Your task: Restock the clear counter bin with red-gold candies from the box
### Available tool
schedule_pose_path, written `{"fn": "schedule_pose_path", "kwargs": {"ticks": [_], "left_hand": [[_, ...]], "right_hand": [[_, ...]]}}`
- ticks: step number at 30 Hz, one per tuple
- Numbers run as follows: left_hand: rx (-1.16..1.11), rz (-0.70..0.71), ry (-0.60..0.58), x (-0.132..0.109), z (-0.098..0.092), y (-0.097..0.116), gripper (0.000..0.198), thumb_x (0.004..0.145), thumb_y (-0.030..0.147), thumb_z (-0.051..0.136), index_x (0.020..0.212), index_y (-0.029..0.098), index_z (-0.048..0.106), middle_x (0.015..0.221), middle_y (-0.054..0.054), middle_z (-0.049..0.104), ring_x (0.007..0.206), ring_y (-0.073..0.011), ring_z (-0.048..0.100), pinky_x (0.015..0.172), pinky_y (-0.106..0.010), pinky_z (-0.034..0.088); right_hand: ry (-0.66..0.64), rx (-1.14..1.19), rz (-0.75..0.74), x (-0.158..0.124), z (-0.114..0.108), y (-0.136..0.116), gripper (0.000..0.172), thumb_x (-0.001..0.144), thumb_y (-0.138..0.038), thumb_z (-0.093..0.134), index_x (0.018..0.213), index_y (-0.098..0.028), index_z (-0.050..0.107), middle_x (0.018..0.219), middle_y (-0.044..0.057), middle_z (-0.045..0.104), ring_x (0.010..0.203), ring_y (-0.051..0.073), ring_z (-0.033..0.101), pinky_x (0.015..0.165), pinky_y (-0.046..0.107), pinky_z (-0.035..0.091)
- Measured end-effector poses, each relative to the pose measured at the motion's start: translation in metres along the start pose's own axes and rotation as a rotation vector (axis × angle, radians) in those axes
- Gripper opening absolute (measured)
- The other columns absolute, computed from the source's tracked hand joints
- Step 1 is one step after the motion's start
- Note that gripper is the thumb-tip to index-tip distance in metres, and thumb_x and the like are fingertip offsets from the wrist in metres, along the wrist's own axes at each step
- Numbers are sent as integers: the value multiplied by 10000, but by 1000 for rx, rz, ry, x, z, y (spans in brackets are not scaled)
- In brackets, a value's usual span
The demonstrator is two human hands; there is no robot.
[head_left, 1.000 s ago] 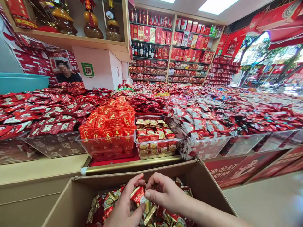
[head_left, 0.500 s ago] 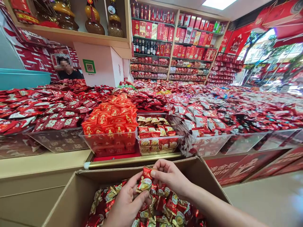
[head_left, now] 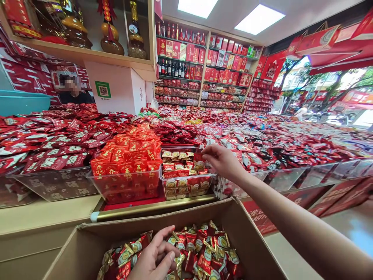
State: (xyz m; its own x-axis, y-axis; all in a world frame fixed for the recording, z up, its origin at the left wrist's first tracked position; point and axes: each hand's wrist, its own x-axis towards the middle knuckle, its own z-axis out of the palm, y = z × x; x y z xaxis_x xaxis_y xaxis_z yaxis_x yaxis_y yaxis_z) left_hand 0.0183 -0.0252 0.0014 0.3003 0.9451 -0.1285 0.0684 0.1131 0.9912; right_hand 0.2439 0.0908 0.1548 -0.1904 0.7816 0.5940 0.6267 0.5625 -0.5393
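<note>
My right hand [head_left: 218, 160] reaches over the right side of a clear plastic bin [head_left: 189, 177]. Its fingers pinch a red and gold wrapped durian candy [head_left: 199, 161], held at the bin's right part. Similar candies lie in rows inside, "DURIAN" showing on several. Below, my left hand [head_left: 157, 254] hovers above an open cardboard box [head_left: 241, 229], fingers loosely curled and apart, with nothing seen in them. Loose durian candies [head_left: 204, 256] in red and gold wrappers cover the bottom of the box.
Left of the bin stands a tub of orange-red packets [head_left: 126, 167]. More tubs of red packets [head_left: 67, 159] line the counter on both sides. A gold rail [head_left: 157, 209] runs along the counter edge. Behind the counter at left is a person [head_left: 72, 91]. Shelves [head_left: 201, 58] hold bottles and boxes.
My right hand has carried the candy from above the box up and forward to the bin. My left hand has let go of it and stayed over the box. The view has tilted slightly.
</note>
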Motion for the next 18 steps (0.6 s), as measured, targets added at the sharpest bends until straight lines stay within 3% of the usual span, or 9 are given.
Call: {"fn": "schedule_pose_path", "kwargs": {"ticks": [7,18], "left_hand": [[-37,10,-26,0,-1,-9,555,709,381,508,1185,226,267,777,-4,579,611,-126,518,635,-287,439],[9,31,-100,4,-6,-27,582,709,389,495,1211,239,241,808,-22,558,643,-132,506,641,-275,426]], "right_hand": [[-279,-280,13,7,17,9,112,690,-159,486,749,-189,576,731,4,611,678,120,517,610,216,359],[-399,-458,45,15,18,16,149,663,-190,501,780,-186,593,755,20,625,694,138,526,579,208,342]]}}
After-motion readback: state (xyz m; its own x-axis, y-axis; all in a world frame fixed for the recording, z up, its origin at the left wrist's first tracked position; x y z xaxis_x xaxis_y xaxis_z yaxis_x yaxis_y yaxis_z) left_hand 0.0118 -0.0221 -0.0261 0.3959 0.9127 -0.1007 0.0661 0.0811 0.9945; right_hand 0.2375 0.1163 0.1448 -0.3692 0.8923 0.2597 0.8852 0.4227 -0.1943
